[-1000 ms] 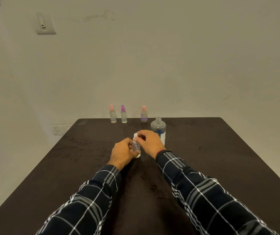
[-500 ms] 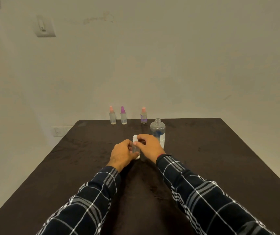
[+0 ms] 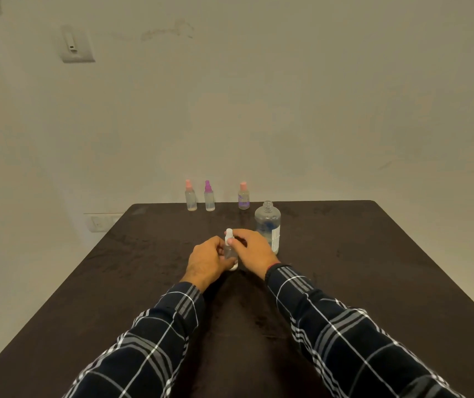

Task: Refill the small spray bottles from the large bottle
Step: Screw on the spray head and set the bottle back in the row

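A small clear spray bottle with a white top (image 3: pixel 229 248) stands on the dark table (image 3: pixel 373 268) in the middle. My left hand (image 3: pixel 207 261) grips its body. My right hand (image 3: pixel 251 249) pinches the white top with thumb and fingers. Just behind my right hand stands the large clear bottle (image 3: pixel 268 224), uncapped, with a blue mark and a white label. At the table's far edge stand three more small spray bottles: one with a pink top (image 3: pixel 190 196), one with a purple top (image 3: pixel 209 197), and one with a pink top and purple label (image 3: pixel 243 197).
A pale wall rises right behind the table's far edge, with a switch plate (image 3: pixel 76 47) high on the left and a socket (image 3: pixel 99 222) low by the table corner. Bare tabletop lies to the left and right of my hands.
My hands stay on the small white-topped bottle in the same spot. The right fingers have shifted slightly around the top. The other bottles have not moved.
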Action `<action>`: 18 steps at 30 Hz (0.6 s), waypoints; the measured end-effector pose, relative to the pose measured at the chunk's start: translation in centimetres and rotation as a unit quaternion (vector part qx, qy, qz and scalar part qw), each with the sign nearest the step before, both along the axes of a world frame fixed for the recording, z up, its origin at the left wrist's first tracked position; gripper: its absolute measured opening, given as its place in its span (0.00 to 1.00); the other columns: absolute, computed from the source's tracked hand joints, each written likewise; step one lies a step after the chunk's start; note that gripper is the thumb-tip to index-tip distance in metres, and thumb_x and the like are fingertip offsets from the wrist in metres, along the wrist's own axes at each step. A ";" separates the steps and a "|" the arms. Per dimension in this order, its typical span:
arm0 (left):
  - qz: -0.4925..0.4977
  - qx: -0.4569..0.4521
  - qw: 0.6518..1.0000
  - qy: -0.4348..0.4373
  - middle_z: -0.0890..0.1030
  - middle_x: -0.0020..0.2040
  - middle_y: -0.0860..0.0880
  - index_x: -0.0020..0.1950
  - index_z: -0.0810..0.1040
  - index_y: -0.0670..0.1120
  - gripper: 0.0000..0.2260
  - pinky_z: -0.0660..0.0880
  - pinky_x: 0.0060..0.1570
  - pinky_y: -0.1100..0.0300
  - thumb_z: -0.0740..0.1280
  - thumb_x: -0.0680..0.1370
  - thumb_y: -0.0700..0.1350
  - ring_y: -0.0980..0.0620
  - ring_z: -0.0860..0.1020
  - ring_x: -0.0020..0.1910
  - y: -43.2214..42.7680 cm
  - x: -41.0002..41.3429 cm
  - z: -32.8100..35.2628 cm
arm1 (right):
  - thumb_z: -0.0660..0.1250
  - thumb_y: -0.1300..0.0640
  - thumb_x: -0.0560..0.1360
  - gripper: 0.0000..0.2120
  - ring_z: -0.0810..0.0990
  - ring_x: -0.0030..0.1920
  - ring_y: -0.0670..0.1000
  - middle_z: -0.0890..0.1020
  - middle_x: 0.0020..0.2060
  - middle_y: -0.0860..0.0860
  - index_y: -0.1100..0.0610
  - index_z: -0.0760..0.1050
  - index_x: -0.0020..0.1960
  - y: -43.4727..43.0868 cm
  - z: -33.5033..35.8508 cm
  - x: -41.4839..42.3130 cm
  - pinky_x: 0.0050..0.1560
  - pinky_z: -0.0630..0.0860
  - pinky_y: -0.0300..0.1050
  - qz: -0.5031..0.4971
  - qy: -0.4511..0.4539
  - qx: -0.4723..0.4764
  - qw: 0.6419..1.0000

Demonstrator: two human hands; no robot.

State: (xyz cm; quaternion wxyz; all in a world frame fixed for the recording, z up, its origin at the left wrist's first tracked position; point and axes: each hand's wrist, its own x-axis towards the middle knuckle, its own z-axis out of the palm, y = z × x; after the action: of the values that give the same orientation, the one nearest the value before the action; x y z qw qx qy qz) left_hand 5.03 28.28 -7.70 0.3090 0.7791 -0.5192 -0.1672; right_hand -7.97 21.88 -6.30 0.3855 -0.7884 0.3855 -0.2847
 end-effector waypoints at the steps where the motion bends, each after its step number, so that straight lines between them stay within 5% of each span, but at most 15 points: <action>1: -0.001 0.001 1.000 -0.002 0.81 0.46 0.54 0.50 0.76 0.53 0.12 0.79 0.52 0.53 0.77 0.73 0.51 0.54 0.80 0.46 0.0 0.0 0.0 | 0.68 0.52 0.79 0.13 0.79 0.57 0.48 0.82 0.56 0.50 0.54 0.78 0.62 0.0 0.1 0.1 0.59 0.76 0.43 -0.014 -0.006 0.000 1.000; 3: -0.003 0.003 1.000 -0.004 0.80 0.45 0.55 0.48 0.75 0.55 0.12 0.79 0.51 0.54 0.77 0.73 0.51 0.55 0.79 0.45 0.0 0.0 0.0 | 0.73 0.51 0.75 0.08 0.78 0.45 0.46 0.81 0.44 0.47 0.51 0.76 0.49 0.1 0.1 0.5 0.43 0.73 0.36 -0.044 -0.011 0.008 0.999; 5: -0.007 0.001 1.000 0.001 0.80 0.45 0.55 0.46 0.74 0.56 0.11 0.77 0.49 0.55 0.76 0.73 0.50 0.56 0.78 0.44 0.1 0.1 0.0 | 0.75 0.50 0.72 0.14 0.75 0.40 0.47 0.78 0.39 0.47 0.51 0.70 0.44 0.3 0.1 0.9 0.37 0.68 0.37 -0.066 -0.004 0.010 0.998; 8: -0.016 -0.002 1.000 0.011 0.80 0.47 0.54 0.47 0.74 0.57 0.11 0.76 0.48 0.57 0.76 0.74 0.49 0.56 0.78 0.46 0.1 0.1 0.0 | 0.78 0.46 0.68 0.21 0.76 0.46 0.48 0.77 0.45 0.48 0.51 0.69 0.50 0.1 0.2 0.7 0.44 0.72 0.41 -0.042 0.045 -0.016 0.998; 12: -0.005 -0.005 1.000 0.019 0.81 0.45 0.54 0.47 0.76 0.55 0.10 0.78 0.49 0.55 0.76 0.73 0.51 0.55 0.79 0.45 0.0 0.1 -0.1 | 0.72 0.46 0.75 0.29 0.74 0.62 0.47 0.75 0.64 0.48 0.49 0.67 0.72 -0.4 0.5 -0.7 0.62 0.72 0.42 0.038 0.007 0.028 0.999; 18: 0.003 0.008 1.000 0.008 0.80 0.46 0.54 0.49 0.75 0.54 0.13 0.78 0.50 0.54 0.78 0.72 0.51 0.55 0.79 0.45 -0.2 0.1 0.0 | 0.70 0.50 0.77 0.12 0.79 0.53 0.45 0.83 0.54 0.48 0.51 0.79 0.60 -1.0 0.6 -0.4 0.55 0.73 0.38 -0.004 0.016 -0.004 1.000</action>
State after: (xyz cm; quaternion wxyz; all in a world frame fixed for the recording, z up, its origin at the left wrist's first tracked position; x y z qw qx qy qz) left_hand 5.11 28.11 -7.73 0.3076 0.7816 -0.5131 -0.1766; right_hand -8.36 20.93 -5.68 0.3751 -0.7927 0.3936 -0.2756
